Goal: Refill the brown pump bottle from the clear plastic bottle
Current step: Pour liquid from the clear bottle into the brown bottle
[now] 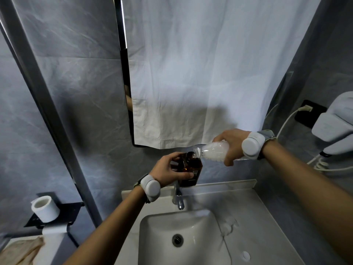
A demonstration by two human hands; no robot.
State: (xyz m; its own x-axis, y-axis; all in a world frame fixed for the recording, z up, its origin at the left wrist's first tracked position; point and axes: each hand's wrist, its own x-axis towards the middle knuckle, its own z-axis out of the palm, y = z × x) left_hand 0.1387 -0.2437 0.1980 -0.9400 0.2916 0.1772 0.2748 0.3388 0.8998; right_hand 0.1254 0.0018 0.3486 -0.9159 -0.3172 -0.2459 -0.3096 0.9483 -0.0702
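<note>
Wrapped around the brown pump bottle (188, 170), the left hand (168, 172) steadies it upright at the back edge of the vanity counter (254, 213), just behind the faucet (178, 197); fingers cross the front of the bottle and the thumb sits near its shoulder. The right hand (232, 146) closes around the base end of the clear plastic bottle (212, 151), which is tipped nearly horizontal with its uncapped mouth touching or just above the brown bottle's open neck. No pump head shows on the brown bottle, so the opening step appears to be done, and where the pump now lies cannot be told. Pale, whitish contents fill much of the clear bottle, gathered toward its neck, so pouring seems under way or just beginning; whether a stream is passing between the two mouths is too small to make out. How full the brown bottle is cannot be read through its dark glass. Left to do, by this view: finish the transfer, right the clear bottle, and refit the pump. Below, the sink basin (152, 236) sits well clear of both bottles.
</note>
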